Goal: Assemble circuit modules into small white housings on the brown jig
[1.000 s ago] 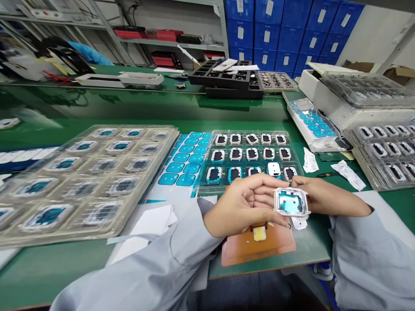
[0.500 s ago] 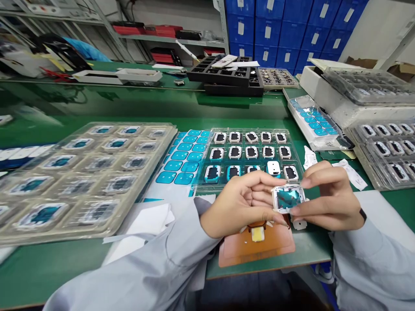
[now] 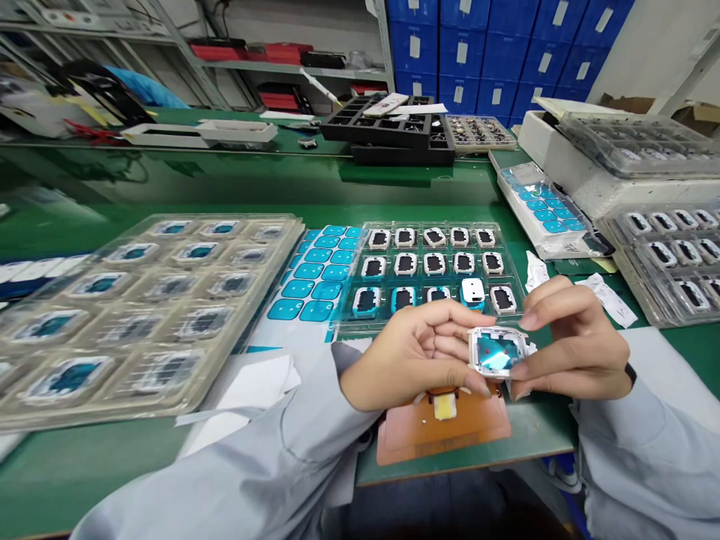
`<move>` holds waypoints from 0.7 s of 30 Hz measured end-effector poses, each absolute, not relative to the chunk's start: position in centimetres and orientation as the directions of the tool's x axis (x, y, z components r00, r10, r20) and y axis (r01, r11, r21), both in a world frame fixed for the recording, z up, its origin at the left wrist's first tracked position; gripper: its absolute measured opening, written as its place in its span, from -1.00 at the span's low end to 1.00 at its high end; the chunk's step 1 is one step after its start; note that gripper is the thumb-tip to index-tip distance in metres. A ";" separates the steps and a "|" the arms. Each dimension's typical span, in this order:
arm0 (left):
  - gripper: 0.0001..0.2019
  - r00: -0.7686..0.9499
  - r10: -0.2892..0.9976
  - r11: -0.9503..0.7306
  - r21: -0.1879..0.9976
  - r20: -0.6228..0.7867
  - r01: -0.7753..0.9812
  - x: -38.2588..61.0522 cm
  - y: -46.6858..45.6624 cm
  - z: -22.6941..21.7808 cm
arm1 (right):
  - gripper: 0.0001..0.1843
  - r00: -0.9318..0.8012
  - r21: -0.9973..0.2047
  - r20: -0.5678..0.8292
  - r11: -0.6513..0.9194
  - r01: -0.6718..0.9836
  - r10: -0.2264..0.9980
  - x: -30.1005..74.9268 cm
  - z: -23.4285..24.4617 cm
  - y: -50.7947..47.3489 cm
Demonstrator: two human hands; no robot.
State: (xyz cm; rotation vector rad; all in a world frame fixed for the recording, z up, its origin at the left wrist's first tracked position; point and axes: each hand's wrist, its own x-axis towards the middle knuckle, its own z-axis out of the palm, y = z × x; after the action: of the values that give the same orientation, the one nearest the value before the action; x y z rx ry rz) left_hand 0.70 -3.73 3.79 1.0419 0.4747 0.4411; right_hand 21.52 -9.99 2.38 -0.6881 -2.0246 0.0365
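Head view: how is the piece gripped?

The left end of the white frame (image 3: 498,330) is clamped between thumb and fingers of the left hand (image 3: 413,356); its right end is held between spread fingertips of the right hand (image 3: 582,345).

And where is it?

It is held above the far part of the orange mat (image 3: 405,439), clear of the green bench (image 3: 540,431).

How is the step best done?

By judgement, the blue film (image 3: 495,351) is to be seated or checked. The rim should be steadied from the left, pressure confined to the edges, and the shiny middle left untouched, lest it be smudged or creased.

Which way is it pointed?

The film side is faced upward. The long axis seems to be laid left to right, between the hands; with the right end partly covered, it cannot be told surely.

What is set beyond?

Similar frames in the clear tray (image 3: 388,283), then black trays (image 3: 402,155), then blue bins (image 3: 461,52).
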 end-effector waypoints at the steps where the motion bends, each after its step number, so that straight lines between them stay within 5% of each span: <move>1: -0.55 0.816 0.554 0.437 0.891 -0.162 -0.120 0.7 -3.7 3.8 | -0.90 -0.365 -0.302 0.793 0.835 0.461 0.488 21.6 2.3 -10.1; 21: -0.56 0.874 0.479 0.340 0.935 -0.078 -0.103 0.3 -3.4 2.9 | -0.83 -0.342 -0.350 0.825 0.882 0.317 0.450 21.3 1.8 -10.3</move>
State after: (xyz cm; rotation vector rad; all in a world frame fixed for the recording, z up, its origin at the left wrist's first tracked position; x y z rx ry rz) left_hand 0.29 -3.40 2.92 1.1688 0.3703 0.3897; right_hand 21.35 -10.27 1.83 -0.5623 -1.9557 0.1523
